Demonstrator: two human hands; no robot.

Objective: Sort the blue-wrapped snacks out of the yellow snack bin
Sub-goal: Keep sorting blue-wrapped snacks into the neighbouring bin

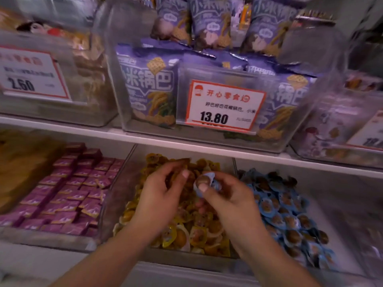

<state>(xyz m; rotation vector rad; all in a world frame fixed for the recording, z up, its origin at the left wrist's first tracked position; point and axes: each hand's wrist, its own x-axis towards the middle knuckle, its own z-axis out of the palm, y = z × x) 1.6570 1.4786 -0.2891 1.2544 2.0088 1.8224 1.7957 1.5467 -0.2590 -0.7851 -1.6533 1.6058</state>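
A clear bin of yellow-wrapped snacks point(192, 230) sits in the middle of the lower shelf. Both hands hover over it. My right hand point(226, 195) pinches one or two blue-wrapped snacks point(204, 181) between thumb and fingers, just above the yellow pile. My left hand point(163, 189) is beside it with curled fingers, thumb up, and seems to hold a small brown-yellow piece near its fingertips; blur hides the details. To the right, a bin of blue-wrapped snacks point(290, 216) is well filled.
A bin of purple-wrapped squares point(68, 195) stands on the left of the lower shelf. Above, the white shelf edge point(186, 145) carries clear bins of purple snack bags point(149, 90) with price tags point(224, 105). The upper shelf overhangs the back of the lower bins.
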